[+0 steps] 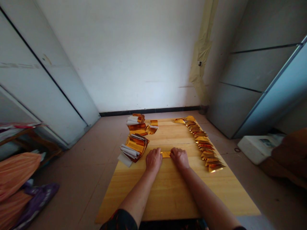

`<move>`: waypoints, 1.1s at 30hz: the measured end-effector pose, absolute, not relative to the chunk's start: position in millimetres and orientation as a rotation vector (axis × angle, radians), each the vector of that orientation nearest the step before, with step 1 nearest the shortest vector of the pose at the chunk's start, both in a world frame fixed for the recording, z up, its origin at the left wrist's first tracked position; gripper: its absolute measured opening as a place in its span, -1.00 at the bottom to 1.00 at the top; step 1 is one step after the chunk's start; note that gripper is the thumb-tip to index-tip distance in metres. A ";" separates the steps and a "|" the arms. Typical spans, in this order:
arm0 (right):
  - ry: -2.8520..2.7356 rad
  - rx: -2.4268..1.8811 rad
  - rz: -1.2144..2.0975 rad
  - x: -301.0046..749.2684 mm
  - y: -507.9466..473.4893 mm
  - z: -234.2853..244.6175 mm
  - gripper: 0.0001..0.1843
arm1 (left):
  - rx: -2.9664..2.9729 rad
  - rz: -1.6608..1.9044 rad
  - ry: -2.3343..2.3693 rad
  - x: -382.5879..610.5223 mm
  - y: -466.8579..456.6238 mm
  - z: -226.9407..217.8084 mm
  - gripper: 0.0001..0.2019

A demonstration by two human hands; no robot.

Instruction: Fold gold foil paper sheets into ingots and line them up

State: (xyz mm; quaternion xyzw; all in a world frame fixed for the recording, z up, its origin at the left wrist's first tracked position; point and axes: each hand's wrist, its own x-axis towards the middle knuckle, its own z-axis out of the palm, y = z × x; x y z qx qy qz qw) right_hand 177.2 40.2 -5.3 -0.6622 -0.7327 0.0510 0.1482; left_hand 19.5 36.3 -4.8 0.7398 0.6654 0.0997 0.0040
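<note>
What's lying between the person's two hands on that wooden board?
In the head view, a small strip of gold foil lies on the wooden board, between the left hand and the right hand, touching both.

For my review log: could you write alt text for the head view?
A person's left hand and right hand rest on a shiny gold foil strip on a light wooden tabletop. Folded gold foil pieces line the right side; gold-and-white bundles lie left.
</note>
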 end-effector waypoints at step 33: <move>-1.801 -2.037 0.128 152.3 26.8 -2.3 -0.87 | 2.146 0.534 1.960 0.7 35.3 -3.2 -0.87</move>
